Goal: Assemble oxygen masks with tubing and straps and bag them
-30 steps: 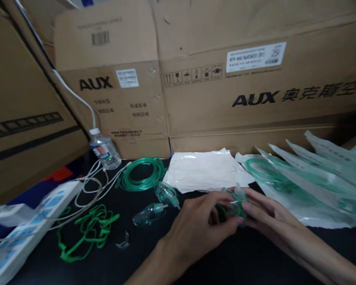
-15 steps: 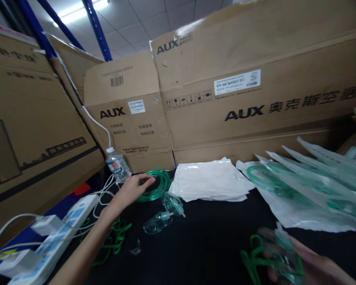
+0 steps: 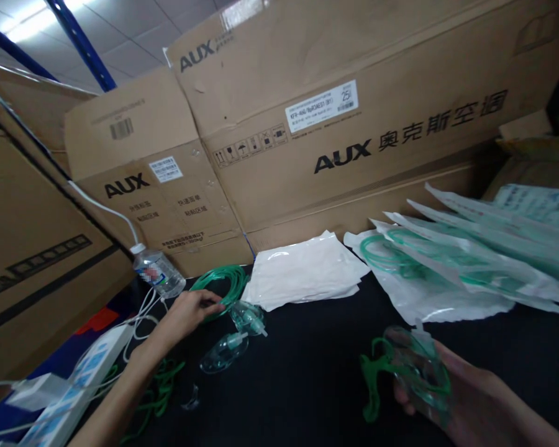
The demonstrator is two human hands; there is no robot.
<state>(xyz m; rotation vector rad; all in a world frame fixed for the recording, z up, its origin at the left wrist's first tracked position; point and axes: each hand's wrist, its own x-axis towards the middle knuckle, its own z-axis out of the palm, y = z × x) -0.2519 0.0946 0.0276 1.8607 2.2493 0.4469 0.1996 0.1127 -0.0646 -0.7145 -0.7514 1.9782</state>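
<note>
At the coil of clear green tubing, my left hand has its fingers closed on the near left edge of the loops. My right hand, at the lower right, grips a clear oxygen mask. A green elastic strap dangles from that mask on its left side. Two more clear masks with pale green connectors lie on the black table: one mask against the coil, the other mask just nearer to me. Loose green straps are partly hidden behind my left forearm.
White pouches are stacked at the back centre. Bagged green tubing sets lean in a row at the right. A plastic bottle, a power strip with cables and a small clear piece are at left. Cardboard boxes wall the back.
The view has turned to the right. My left hand has lowered onto the coil's edge and its fingers have closed there. My right hand still holds the mask, which has turned a little.
</note>
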